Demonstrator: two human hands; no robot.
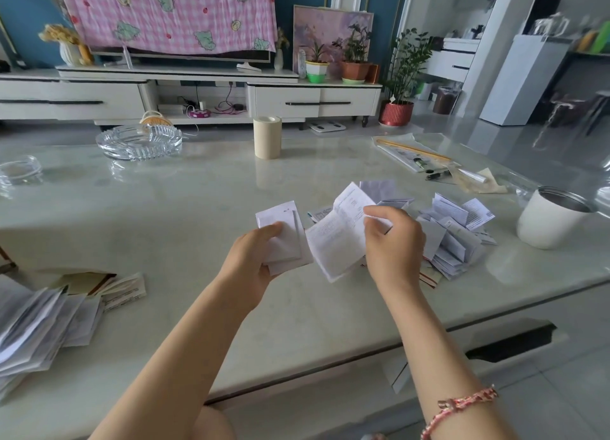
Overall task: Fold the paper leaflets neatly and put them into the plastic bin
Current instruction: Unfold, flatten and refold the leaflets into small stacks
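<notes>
From the head camera, near the middle of the frame, the left hand (254, 258) grips a folded leaflet (285, 238), thumb curled over its front. Just right of it, the right hand (392, 241) pinches a partly opened leaflet (336, 238) by its upper edge, holding it above the table (165, 208). A loose pile of leaflets (457, 235) lies at centre right beside a white cup (554, 221). A stack of folded leaflets (33, 324) sits at lower left. A glass ashtray (138, 141) stands at upper left.
</notes>
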